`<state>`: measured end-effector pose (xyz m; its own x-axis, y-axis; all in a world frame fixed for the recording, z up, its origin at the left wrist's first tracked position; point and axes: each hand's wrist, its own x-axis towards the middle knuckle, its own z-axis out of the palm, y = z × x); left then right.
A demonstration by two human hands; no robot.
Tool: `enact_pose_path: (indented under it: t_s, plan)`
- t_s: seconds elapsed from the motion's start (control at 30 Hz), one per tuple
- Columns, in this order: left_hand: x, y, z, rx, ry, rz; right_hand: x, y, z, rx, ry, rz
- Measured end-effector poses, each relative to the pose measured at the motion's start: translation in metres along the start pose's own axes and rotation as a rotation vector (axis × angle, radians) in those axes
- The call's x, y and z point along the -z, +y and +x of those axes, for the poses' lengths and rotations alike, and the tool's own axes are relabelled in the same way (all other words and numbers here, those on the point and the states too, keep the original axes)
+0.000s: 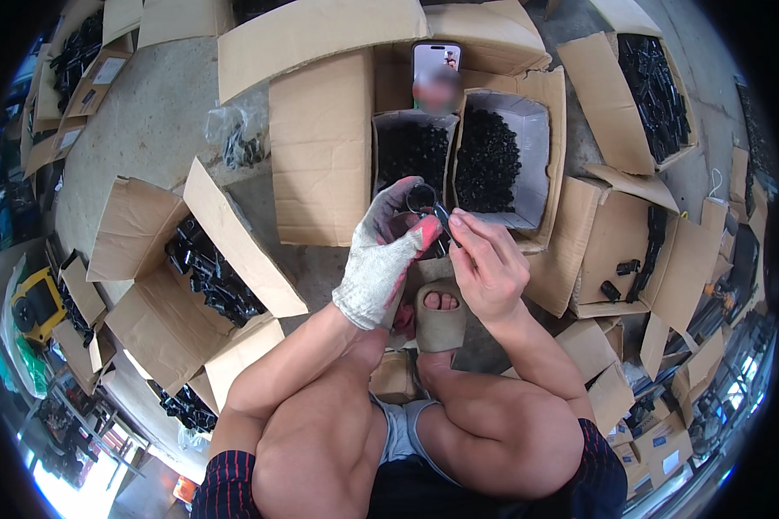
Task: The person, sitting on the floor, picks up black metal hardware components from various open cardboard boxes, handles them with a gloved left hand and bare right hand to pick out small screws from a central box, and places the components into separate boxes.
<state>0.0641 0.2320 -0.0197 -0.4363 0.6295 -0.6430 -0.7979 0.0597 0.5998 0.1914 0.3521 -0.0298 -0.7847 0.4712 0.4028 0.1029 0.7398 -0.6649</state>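
Open cardboard boxes [320, 147] of black parts [492, 160], propped phone [436, 73], yellow tool [36, 304], concrete floor [147, 112]

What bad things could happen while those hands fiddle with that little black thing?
The small black part sits pinched between the gloved left hand and the bare right hand, above the sandalled foot. If it slips, it might fall onto the toes or the floor. The right hand has no glove, so its fingers could get pinched or scraped. The phone leaning on the cardboard box might topple.

My spot on a small workshop floor.
Open cardboard boxes [320, 164] of black plastic parts [493, 156] crowd the bare concrete floor [147, 121] around me.
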Motion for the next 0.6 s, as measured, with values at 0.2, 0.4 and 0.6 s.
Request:
enact_pose_path:
  t_s: [0.2,0.4,0.6]
  plan:
    - [0.003,-0.003,0.000,0.036,0.024,-0.077,-0.005,-0.005,-0.002,0.000,0.019,-0.036]
    - [-0.004,-0.005,-0.002,0.022,0.058,-0.158,-0.005,-0.006,-0.002,0.014,0.035,-0.042]
    - [-0.008,0.001,-0.002,0.066,0.056,-0.204,-0.001,-0.003,0.003,0.005,-0.015,0.008]
